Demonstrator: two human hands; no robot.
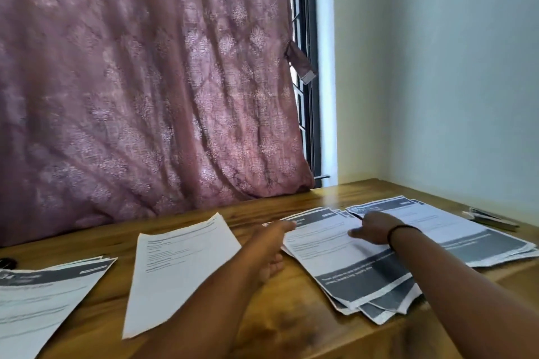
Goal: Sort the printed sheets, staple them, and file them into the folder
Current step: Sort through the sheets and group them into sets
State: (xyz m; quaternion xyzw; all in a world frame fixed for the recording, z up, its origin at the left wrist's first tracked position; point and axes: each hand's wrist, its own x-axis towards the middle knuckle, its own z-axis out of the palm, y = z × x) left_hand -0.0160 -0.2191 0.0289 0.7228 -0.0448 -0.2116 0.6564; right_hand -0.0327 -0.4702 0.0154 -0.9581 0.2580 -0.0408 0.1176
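Note:
Printed sheets lie in several groups on a wooden table point(262, 315). A fanned pile with dark bands point(344, 265) sits right of centre, and a second pile point(455, 230) lies further right. My left hand point(271, 242) reaches to the left top corner of the fanned pile, fingertips touching its edge. My right hand point(373, 229), a black band on the wrist, rests on top of that pile with fingers curled down on the paper. A single white sheet point(178, 268) lies in the middle. Another small stack point(43, 291) lies at the left. No folder is visible.
A pink patterned curtain point(145, 81) hangs behind the table's far edge. A dark flat object point(490, 218), perhaps a stapler or pens, lies at the far right near the wall. A small black thing point(7, 264) sits at the left edge.

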